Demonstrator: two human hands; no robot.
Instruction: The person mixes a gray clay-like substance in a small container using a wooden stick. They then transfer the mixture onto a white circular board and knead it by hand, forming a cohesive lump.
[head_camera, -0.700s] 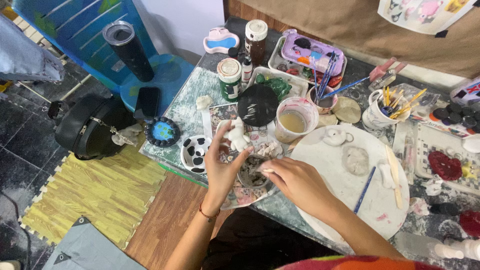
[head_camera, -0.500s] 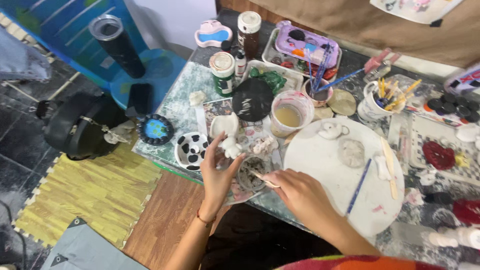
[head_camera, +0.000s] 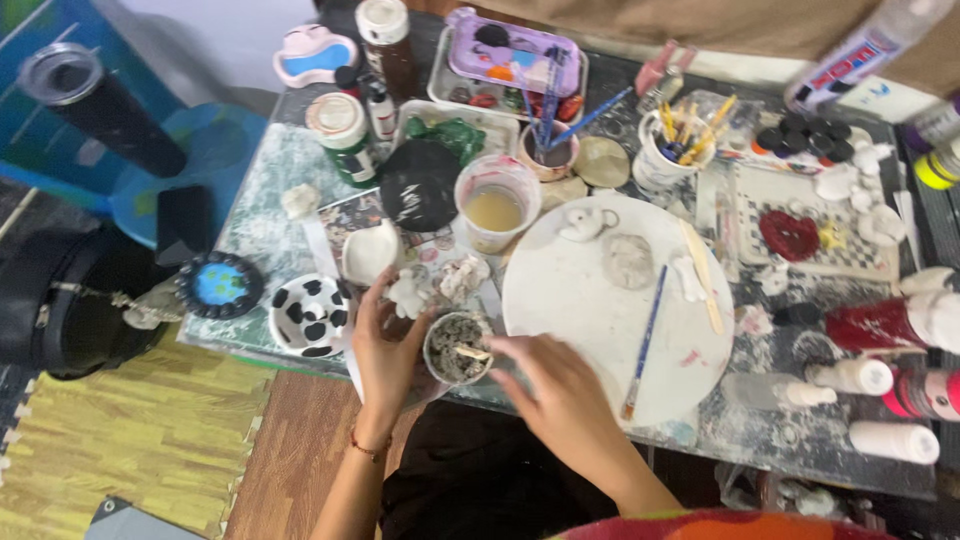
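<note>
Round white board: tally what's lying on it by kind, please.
Clay pieces: 3
Blue-handled paintbrush: 1
Flat wooden stick: 1
Total: 5 on the round white board

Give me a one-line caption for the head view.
Left hand holds a small cup of grey paste while right hand reaches in.

view: head, single | angle: steeply down from above the person's lap | facing: cluttered surface (head_camera: 270, 215) | range: close, arm's reach | floor at left
</note>
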